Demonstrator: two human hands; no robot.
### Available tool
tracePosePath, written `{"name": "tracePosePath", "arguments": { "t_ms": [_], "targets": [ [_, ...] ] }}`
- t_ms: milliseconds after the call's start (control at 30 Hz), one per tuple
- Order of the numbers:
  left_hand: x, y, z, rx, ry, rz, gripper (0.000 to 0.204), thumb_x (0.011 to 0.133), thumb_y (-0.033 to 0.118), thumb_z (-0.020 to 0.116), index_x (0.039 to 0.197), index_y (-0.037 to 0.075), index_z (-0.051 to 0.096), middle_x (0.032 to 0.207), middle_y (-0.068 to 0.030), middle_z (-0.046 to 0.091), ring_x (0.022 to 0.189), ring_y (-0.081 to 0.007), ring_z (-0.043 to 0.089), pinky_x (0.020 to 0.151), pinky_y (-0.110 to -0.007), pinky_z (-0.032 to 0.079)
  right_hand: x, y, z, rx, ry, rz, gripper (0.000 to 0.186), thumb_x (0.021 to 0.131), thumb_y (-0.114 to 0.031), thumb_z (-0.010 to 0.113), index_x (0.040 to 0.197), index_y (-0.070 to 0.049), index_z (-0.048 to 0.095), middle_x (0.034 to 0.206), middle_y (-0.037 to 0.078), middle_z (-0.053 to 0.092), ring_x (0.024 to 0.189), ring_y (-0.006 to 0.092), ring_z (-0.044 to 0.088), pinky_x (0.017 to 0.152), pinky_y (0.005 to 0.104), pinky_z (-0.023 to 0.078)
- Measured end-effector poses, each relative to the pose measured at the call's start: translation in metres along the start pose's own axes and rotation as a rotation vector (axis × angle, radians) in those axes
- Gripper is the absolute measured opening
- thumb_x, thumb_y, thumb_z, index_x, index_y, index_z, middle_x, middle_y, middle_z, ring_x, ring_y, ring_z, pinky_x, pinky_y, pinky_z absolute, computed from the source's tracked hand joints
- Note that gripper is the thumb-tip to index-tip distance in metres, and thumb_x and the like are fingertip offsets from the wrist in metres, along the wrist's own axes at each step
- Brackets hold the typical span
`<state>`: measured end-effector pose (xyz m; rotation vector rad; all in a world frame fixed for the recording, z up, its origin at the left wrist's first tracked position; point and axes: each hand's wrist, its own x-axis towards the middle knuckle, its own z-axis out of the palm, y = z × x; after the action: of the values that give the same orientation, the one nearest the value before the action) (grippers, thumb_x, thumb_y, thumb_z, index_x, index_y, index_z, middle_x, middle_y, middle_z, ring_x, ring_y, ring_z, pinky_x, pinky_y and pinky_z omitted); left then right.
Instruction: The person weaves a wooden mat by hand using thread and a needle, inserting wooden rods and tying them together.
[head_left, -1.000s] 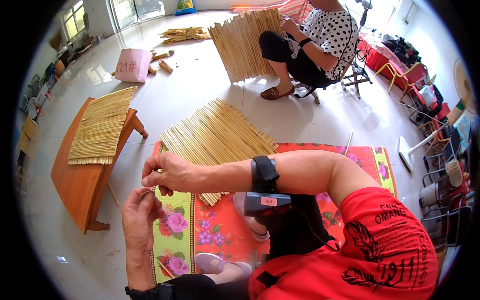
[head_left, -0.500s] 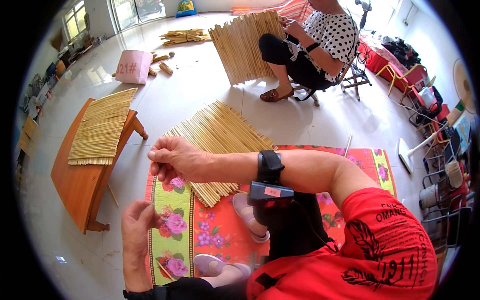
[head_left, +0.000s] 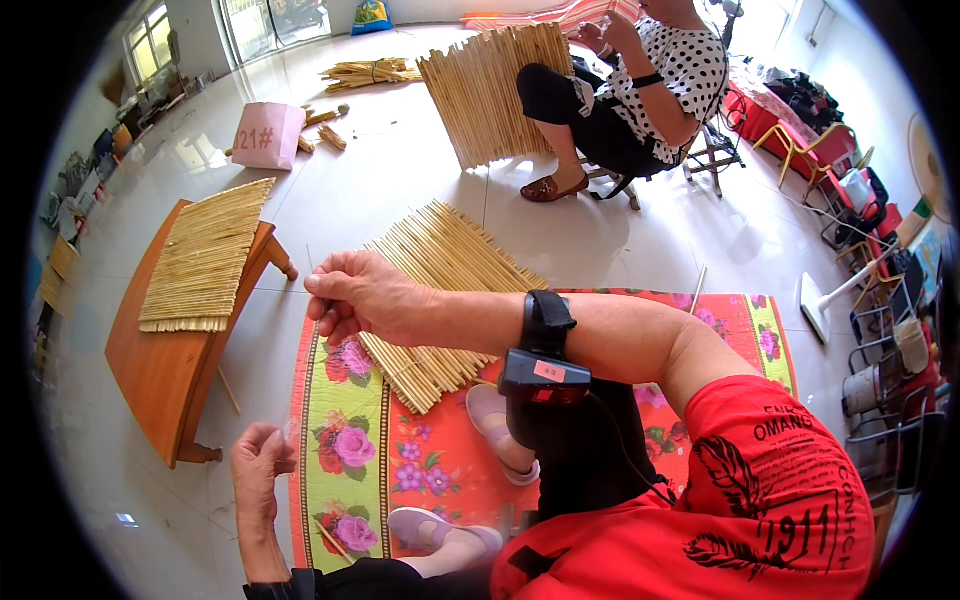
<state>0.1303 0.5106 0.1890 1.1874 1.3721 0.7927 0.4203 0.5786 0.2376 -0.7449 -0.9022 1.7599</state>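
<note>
Both of my hands hang in the air over the left side of a floral mat (head_left: 440,500). My right hand (head_left: 362,293), reaching across from the right, is pinched at thumb and forefinger. Below and to its left, my left hand (head_left: 260,458) is closed too, thumb against fingers. Whatever either pinch holds is too fine to make out. Just beyond my right forearm lies a mat of straw-coloured sticks (head_left: 455,255), joined side by side, partly hidden under that arm. Neither hand visibly touches it. A black device (head_left: 545,375) is strapped to my right wrist.
A wooden table (head_left: 150,365) at left carries another stick mat (head_left: 205,265). Ahead, a seated person (head_left: 650,100) has a third stick mat (head_left: 495,95) upright by the knees. Stick bundles (head_left: 370,73) and a pink bag (head_left: 268,135) stand farther back. A white fan (head_left: 820,308) is at right.
My left hand has shifted left and slightly down. My right hand has moved a little right and up, widening the gap between them. The other person's hands have risen off their mat.
</note>
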Motion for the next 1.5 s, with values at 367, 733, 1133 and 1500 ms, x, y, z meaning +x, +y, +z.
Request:
{"name": "tracePosePath", "arguments": {
  "t_ms": [367,733,1133,1500],
  "targets": [
    [0.0,-0.039,-0.05,0.209,0.177,-0.026,0.008,0.091,0.011,0.056,0.086,0.005,0.058,0.068,-0.0038,0.061,0.052,-0.0087,0.056,0.048,-0.022,0.047,-0.003,-0.027,-0.029,0.065,0.135,-0.143,0.013,0.095,-0.019,0.059,0.091,-0.008,0.053,0.075,0.004,0.061,0.06,0.0117,0.06,0.054,0.0261,0.053],
    [-0.02,-0.084,-0.115,0.269,0.405,-0.159,0.008,0.091,0.009,0.052,0.086,0.005,0.057,0.065,-0.0034,0.058,0.048,-0.0087,0.054,0.041,-0.02,0.042,-0.005,-0.046,-0.07,0.094,0.304,-0.287,0.014,0.095,-0.018,0.059,0.09,-0.007,0.052,0.075,0.005,0.061,0.061,0.014,0.059,0.056,0.0279,0.053],
    [-0.025,-0.112,-0.157,0.388,0.641,-0.258,0.006,0.09,0.007,0.054,0.086,0.004,0.056,0.065,-0.0049,0.058,0.047,-0.0101,0.054,0.037,-0.022,0.041,-0.002,-0.054,-0.099,0.089,0.442,-0.448,0.013,0.094,-0.016,0.06,0.093,-0.006,0.053,0.076,0.007,0.061,0.06,0.0165,0.06,0.055,0.0304,0.054],
    [-0.013,-0.072,-0.127,0.711,0.546,0.095,0.03,0.084,0.013,0.064,0.111,0.001,0.06,0.103,-0.0121,0.065,0.091,-0.0248,0.064,0.079,-0.035,0.05,-0.017,-0.047,-0.053,-0.179,0.06,-0.231,0.016,0.094,-0.018,0.061,0.093,-0.003,0.056,0.079,0.006,0.061,0.066,0.0128,0.061,0.059,0.0276,0.054]
  ]
}}
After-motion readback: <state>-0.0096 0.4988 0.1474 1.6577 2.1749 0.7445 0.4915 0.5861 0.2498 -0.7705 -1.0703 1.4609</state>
